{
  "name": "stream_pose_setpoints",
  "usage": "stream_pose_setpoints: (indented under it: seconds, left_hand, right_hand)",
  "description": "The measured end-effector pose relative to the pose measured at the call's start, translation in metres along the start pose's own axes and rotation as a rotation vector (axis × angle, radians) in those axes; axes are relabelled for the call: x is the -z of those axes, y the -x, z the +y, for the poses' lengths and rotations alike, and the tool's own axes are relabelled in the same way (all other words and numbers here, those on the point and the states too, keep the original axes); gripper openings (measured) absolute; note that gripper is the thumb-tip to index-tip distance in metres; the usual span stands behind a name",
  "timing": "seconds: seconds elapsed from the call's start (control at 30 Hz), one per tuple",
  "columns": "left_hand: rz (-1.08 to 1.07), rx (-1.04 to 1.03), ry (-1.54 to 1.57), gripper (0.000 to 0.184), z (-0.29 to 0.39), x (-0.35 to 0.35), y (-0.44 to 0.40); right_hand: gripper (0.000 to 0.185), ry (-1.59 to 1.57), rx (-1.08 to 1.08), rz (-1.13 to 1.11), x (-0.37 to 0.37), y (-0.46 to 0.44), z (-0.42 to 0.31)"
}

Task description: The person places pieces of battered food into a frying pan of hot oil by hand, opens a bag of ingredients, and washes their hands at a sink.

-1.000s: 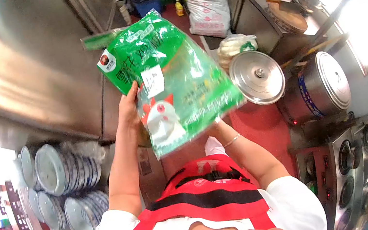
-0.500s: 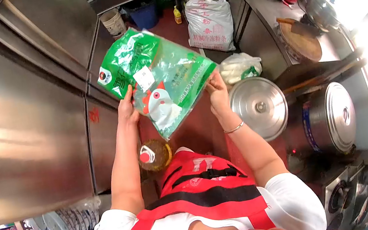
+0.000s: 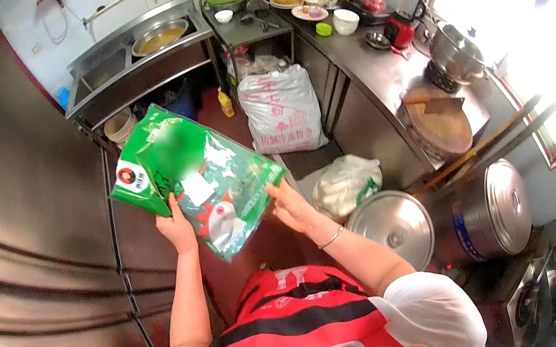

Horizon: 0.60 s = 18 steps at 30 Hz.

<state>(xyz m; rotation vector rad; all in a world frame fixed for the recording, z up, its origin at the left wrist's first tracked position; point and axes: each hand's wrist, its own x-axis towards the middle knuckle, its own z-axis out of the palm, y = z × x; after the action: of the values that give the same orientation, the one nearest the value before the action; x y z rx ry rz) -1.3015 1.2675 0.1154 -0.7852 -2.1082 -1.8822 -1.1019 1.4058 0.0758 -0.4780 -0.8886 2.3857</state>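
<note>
A large green and clear plastic bag (image 3: 220,183), printed with a white chicken with a red comb, is stretched between my two hands in front of my red apron (image 3: 301,303). My left hand (image 3: 178,228) grips its lower left edge, fingers partly behind the plastic. At its right corner my right hand (image 3: 289,205) pinches the edge, with a bracelet on the wrist. The bag is tilted and looks flat, with a white label on its front. Part of its upper area is blurred.
A sink with a metal basin (image 3: 160,38) stands ahead. A white sack (image 3: 280,110), a bag of pale contents (image 3: 347,185) and a lidded pot (image 3: 394,231) are on the floor. The right counter holds a cleaver (image 3: 441,105) on a round board (image 3: 434,131). Steel doors (image 3: 33,179) line the left.
The view has swung up toward the sink and counter. Both hands still hold the bag, now lower and further left in view. My right hand, partly hidden earlier, shows clearly at the bag's right corner.
</note>
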Motion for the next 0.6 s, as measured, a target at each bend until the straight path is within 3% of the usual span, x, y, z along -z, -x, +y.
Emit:
stream_pose_setpoints:
  seconds: [0.13,0.2,0.33,0.53,0.6]
  left_hand:
    - [-0.099,-0.208,-0.102,0.018,-0.021,-0.04,-0.043]
    - [-0.181,-0.444,-0.239,0.013,-0.046,-0.059,-0.073]
    - [-0.401,-0.617,-0.412,0.029,-0.068,-0.124,-0.14]
    - [-0.789,-0.33,-0.596,0.07,-0.087,-0.226,-0.215]
    - [-0.801,-0.291,-0.618,0.08,-0.095,-0.246,-0.223]
  right_hand:
    - [0.056,-0.038,-0.051,0.082,0.01,-0.08,0.015]
    - [0.052,0.183,0.07,0.131,0.016,-0.123,0.021]
    - [0.042,0.152,0.106,0.199,0.029,-0.218,0.018]
    - [0.037,-0.126,-0.036,0.229,0.021,-0.377,-0.022]
    - [0.038,-0.078,-0.048,0.091,0.007,-0.411,-0.041]
